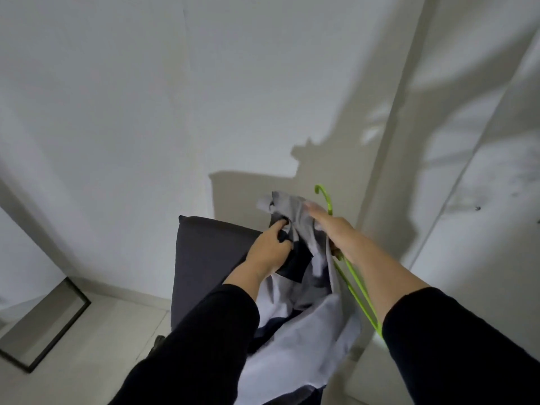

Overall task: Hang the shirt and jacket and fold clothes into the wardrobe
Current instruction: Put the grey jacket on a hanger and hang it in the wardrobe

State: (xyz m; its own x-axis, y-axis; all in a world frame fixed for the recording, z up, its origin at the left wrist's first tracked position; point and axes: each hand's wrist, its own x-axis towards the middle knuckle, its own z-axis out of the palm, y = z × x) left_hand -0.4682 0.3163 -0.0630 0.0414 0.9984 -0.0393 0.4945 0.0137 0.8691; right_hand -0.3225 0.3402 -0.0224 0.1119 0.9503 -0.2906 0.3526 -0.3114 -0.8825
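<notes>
A grey and dark blue jacket [304, 325] hangs bunched in the air between my arms. My left hand [270, 245] is shut on its dark fabric near the collar. My right hand [333, 229] is shut on the grey upper part of the jacket, and a bright green plastic hanger [355, 290] runs under this hand; its hook sticks up past my fingers and its lower bar slants down along my forearm. How far the hanger sits inside the jacket is hidden by the cloth.
A dark upholstered chair back [204, 258] stands just behind the jacket. White wardrobe doors [467, 171] fill the right side, a plain white wall the left. A black-framed mirror [43, 325] leans on the tiled floor at lower left.
</notes>
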